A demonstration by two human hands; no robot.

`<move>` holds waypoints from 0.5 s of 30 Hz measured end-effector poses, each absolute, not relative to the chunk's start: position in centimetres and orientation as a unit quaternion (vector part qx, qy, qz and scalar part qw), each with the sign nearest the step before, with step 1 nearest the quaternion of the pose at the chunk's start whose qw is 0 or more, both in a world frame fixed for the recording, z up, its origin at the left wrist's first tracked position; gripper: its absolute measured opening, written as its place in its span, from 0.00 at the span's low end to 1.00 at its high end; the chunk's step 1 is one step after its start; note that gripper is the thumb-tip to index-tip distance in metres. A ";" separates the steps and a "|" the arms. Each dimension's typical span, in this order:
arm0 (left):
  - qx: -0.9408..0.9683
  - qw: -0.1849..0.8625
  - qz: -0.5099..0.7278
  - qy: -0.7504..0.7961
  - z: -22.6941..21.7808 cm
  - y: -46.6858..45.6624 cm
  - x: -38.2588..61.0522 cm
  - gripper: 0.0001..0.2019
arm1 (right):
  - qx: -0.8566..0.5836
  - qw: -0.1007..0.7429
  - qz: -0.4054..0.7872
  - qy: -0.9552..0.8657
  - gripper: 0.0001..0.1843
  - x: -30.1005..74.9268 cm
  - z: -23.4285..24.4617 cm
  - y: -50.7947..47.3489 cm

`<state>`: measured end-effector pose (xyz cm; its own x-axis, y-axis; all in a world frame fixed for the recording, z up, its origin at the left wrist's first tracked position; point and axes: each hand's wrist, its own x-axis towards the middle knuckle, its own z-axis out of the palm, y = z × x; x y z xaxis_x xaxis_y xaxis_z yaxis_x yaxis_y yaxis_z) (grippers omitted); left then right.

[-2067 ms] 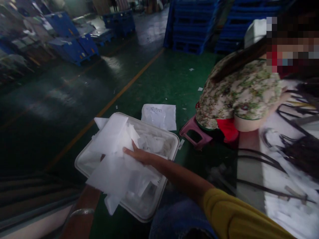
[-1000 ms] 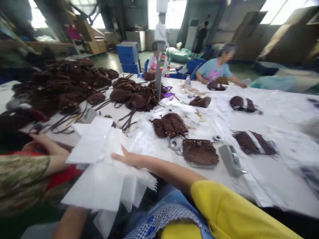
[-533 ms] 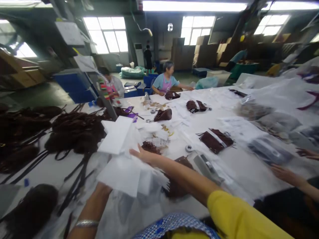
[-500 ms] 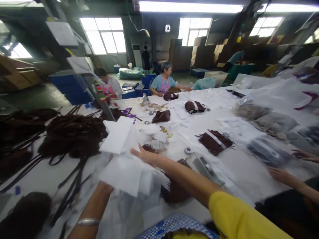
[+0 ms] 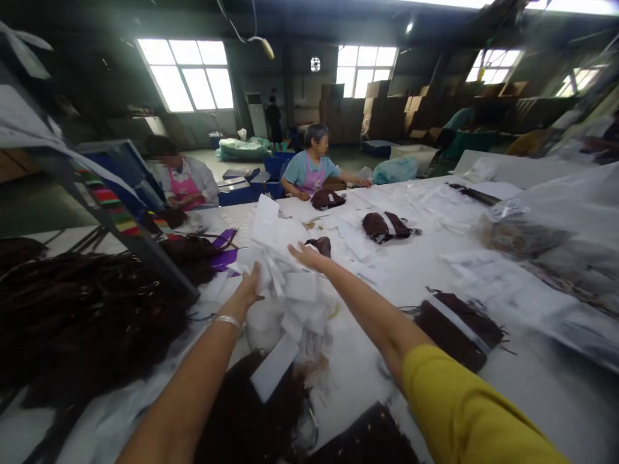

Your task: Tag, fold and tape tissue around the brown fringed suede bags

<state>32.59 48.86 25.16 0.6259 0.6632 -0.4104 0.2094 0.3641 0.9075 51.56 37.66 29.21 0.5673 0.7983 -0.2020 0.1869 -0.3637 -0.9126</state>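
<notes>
A loose jumble of white paper sheets (image 5: 300,287) tumbles between my hands, some tilted and blurred. My left hand (image 5: 250,287) is at the left side of the sheets, thumb apart from the fingers, seemingly touching the nearest ones. Beyond them on the right, my right hand (image 5: 307,256) stretches out with its fingers spread, holding nothing. Just behind that hand a small dark brown bag (image 5: 320,245) shows in part. Below the papers lie a brown bag (image 5: 246,412) and another dark brown piece (image 5: 370,441) at the table's near edge.
A heap of dark brown bags (image 5: 87,322) covers the left side, beside a slanted metal post (image 5: 164,264). Banded brown bags (image 5: 457,325) lie rightward, near clear plastic packaging (image 5: 527,248). Across the white table (image 5: 420,264) sit two people in pink aprons (image 5: 314,167).
My hands have moved forward and apart. The white sheets, earlier stacked over my left hand, are now scattered loosely between both hands. The view has shifted, bringing the brown heap closer.
</notes>
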 end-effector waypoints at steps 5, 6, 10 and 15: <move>0.517 0.673 0.173 0.500 19.7 48.5 32.9 0.38 | -0.805 0.445 0.198 -0.339 0.25 55.1 25.5 36.1; 0.517 0.679 0.164 0.496 18.7 47.7 32.6 0.40 | -0.807 0.447 0.174 -0.346 0.23 54.6 24.6 34.8; 0.515 0.728 0.125 0.435 17.0 44.7 33.2 0.43 | -0.801 0.459 0.106 -0.370 0.20 49.5 20.0 27.6; 0.566 0.723 0.147 0.368 19.4 44.0 35.6 0.36 | -0.790 0.418 0.093 -0.440 0.20 43.3 13.6 18.3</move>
<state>35.55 44.03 19.42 0.6866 0.6283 -0.3659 0.2037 0.3168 0.9263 43.28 18.27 13.60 0.5963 0.7719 0.2204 0.6166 -0.2646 -0.7415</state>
